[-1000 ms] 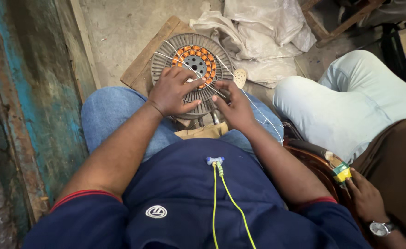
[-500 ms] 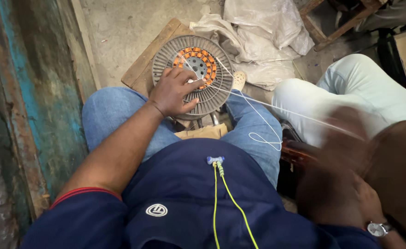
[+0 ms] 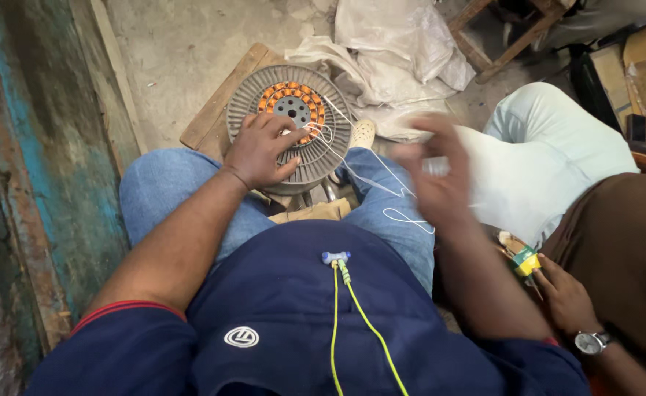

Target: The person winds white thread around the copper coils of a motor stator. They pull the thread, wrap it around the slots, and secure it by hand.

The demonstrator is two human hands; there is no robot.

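Looking down from the head camera, the only view, a round grey motor stator point(image 3: 315, 150) with a ring of orange copper windings point(image 3: 291, 92) about its hub stands on a wooden board point(image 3: 216, 110) on the concrete floor, at twelve o'clock from the person's knees. It looks a heavy, rigid piece of stacked metal that will not flex; the finned grey rim is the safe place to take hold, since the windings and their insulation seem easily scraped. The left hand point(image 3: 260, 150) lies on its face at about seven o'clock of the hub, fingers point(image 3: 288, 136) spread and pressing down, not pinching anything.

A thin white string point(image 3: 370, 180) runs from the windings out toward four o'clock, slack, soft and light, with a small loop near the right knee. The right hand point(image 3: 433, 172) is raised at three o'clock of the stator and blurred; its fingers look bunched about the string's end, though the grip cannot be told for sure.

At five o'clock a co-worker's hand point(image 3: 565, 293), wearing a wristwatch point(image 3: 590, 341), touches a small yellow-green object point(image 3: 526, 260).
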